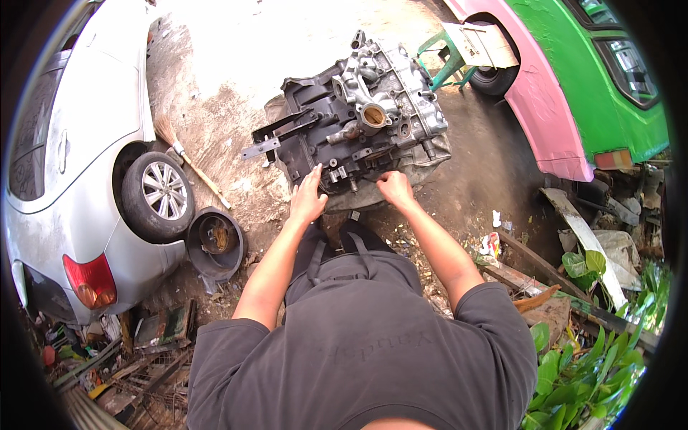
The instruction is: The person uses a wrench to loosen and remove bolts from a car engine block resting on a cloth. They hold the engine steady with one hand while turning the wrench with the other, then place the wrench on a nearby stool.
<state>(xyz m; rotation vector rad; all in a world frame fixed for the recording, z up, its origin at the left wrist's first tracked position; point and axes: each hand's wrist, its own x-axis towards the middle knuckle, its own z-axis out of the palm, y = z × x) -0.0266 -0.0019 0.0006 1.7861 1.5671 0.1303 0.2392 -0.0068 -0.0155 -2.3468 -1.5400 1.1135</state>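
A car engine (pixel 373 93) of dark and silvery metal lies in front of me, with a round open port facing up. A black metal bracket (pixel 287 127) sticks out from its left side. Grey cloth or sheeting (pixel 423 159) shows beneath the engine. My left hand (pixel 309 196) rests at the engine's near left edge, its fingers stretched out and holding nothing. On the near side, farther right, my right hand (pixel 395 189) is closed, fingers curled in against the engine's lower edge. Whatever it may hold is hidden.
A silver car (pixel 100 186) stands at left, beside a broom (pixel 192 163) and a black tub (pixel 215 269). At right are a pink and green vehicle (pixel 548 93) and a green stool (pixel 450 68) bearing a board. Scrap wood (pixel 545 266) and leafy plants (pixel 573 376) lie lower right.
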